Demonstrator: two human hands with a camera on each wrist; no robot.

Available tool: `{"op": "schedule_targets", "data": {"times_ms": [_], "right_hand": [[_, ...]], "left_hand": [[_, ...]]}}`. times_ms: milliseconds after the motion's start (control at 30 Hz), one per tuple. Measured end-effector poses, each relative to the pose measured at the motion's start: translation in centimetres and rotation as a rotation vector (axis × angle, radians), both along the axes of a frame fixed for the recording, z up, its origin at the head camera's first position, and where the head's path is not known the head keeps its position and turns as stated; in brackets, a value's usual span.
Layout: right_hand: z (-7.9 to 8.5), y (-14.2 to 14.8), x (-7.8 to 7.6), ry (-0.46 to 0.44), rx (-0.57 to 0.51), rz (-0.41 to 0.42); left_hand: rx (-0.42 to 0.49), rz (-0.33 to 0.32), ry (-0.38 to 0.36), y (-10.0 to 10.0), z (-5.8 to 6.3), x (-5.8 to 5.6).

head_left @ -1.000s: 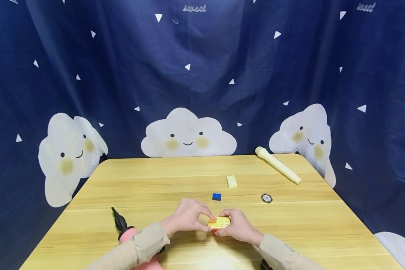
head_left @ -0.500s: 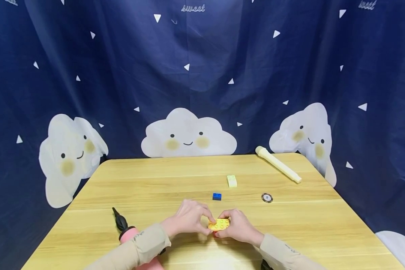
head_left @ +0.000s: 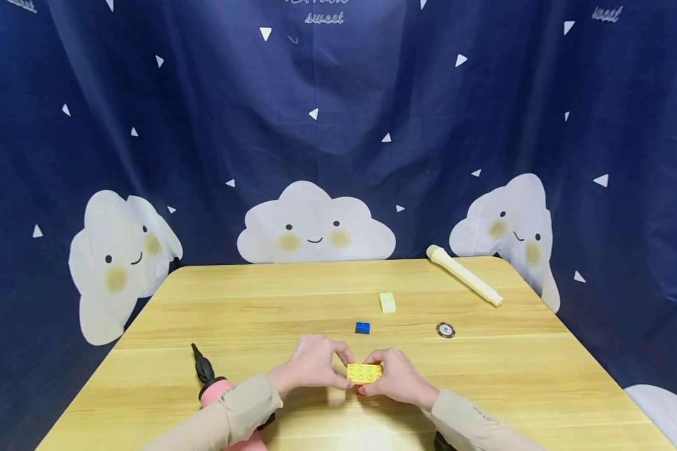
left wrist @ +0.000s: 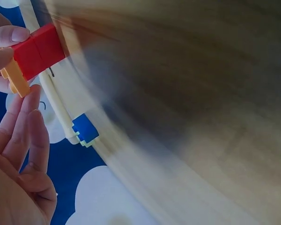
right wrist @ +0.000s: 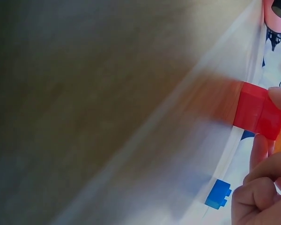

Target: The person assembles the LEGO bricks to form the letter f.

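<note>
A yellow studded brick (head_left: pixel 364 373) sits on a stack of two red bricks (right wrist: pixel 259 110), just above the table. My left hand (head_left: pixel 314 362) pinches the yellow brick's left end between thumb and index finger. In the left wrist view its other fingers (left wrist: pixel 30 117) reach toward the brick's edge. From the right, my right hand (head_left: pixel 397 378) grips the red bricks, with the thumb on one side and fingers on the other. The red stack is mostly hidden under the yellow brick in the head view. Beyond both hands lies a small blue brick (head_left: pixel 362 327).
A pale yellow-green brick (head_left: pixel 387 302) lies behind the blue one. To the right are a round black-and-white chip (head_left: pixel 446 330) and a cream toy microphone (head_left: pixel 464 275). A pink pump with black nozzle (head_left: pixel 214 389) lies by the left forearm on the wooden table (head_left: pixel 231 313).
My left index finger has moved off the top of the yellow brick to its far left corner, uncovering studs. My right hand keeps its grip, almost unmoved.
</note>
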State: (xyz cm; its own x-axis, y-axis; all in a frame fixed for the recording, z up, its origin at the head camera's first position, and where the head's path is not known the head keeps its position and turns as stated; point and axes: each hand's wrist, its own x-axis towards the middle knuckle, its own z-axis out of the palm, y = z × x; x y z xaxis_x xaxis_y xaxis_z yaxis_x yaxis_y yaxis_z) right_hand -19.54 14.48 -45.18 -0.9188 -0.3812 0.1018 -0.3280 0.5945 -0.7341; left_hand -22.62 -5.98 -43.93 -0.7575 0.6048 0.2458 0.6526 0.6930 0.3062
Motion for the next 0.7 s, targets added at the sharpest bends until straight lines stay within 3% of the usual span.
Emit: {"op": "schedule_targets", "data": {"times_ms": [100,267,400,500,700], "right_hand": [[0.2,0.1,-0.2,0.001,0.034,0.048],[1.7,1.4,-1.0,-0.040,0.187,0.190],[3.3,2.5,-2.1,-0.117,0.271,0.210],[3.8,2.6,-3.5,-0.117,0.303,0.139],[3.2,1.8,-7.0,0.031,0.330,-0.086]], "left_hand": [[0.009,0.005,-0.015,-0.1,0.0,-0.1],[-0.002,0.004,-0.025,0.0,0.2,-0.1],[-0.015,0.010,-0.023,-0.1,0.2,-0.1],[-0.031,0.018,-0.019,-0.2,0.3,-0.1],[-0.043,0.005,-0.021,0.0,0.4,-0.1]]}}
